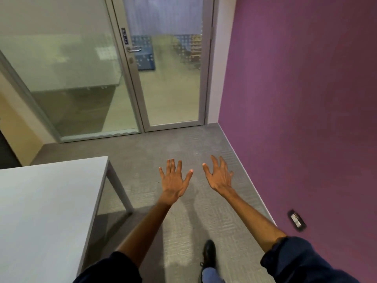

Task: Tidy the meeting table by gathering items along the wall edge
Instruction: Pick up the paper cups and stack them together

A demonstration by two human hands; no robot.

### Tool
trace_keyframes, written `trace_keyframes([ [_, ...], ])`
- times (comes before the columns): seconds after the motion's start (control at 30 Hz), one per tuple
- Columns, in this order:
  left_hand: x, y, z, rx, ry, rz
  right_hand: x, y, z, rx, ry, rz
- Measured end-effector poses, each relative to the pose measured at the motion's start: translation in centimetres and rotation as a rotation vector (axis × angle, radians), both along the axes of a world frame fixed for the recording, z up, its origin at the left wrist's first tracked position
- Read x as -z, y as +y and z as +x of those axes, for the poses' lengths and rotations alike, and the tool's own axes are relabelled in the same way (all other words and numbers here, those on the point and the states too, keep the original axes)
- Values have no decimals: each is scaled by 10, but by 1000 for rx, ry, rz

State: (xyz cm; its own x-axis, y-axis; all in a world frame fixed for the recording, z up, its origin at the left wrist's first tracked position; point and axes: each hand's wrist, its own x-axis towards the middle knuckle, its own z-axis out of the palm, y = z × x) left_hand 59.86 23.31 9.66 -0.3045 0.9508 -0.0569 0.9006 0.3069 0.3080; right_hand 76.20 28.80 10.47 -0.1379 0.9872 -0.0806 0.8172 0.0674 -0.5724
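A pale grey meeting table (40,201) is seen at the lower left, with one corner and a leg standing on grey carpet (183,144). Behind it, a glass partition (61,68) and a glass door (169,88) with a metal handle are shown. In the middle, the left hand (174,181) and right hand (219,177) are held out side by side above the carpet, slightly apart, fingers spread and holding nothing. A black shoe (209,252) is seen below them. The right side is filled by a purple wall (295,99), on which a dark socket (296,220) is set low.
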Motion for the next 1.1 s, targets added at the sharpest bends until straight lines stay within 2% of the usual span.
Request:
trace_keyframes([
  [0.2, 2, 91, -47, -127, 45, 6, 14, 107, -51, -96, -18, -32],
  [0.43, -15, 199, -106, -200, 27, 50, -7, 239, -122, -216, 8, 25],
  [0.83, -5, 299, -186, -321, -15, -2, 3, 359, -214, -333, 16, -27],
  [1.1, 11, 385, -293, -400, -11, 19, 5, 464, -316, -413, 31, 14],
])
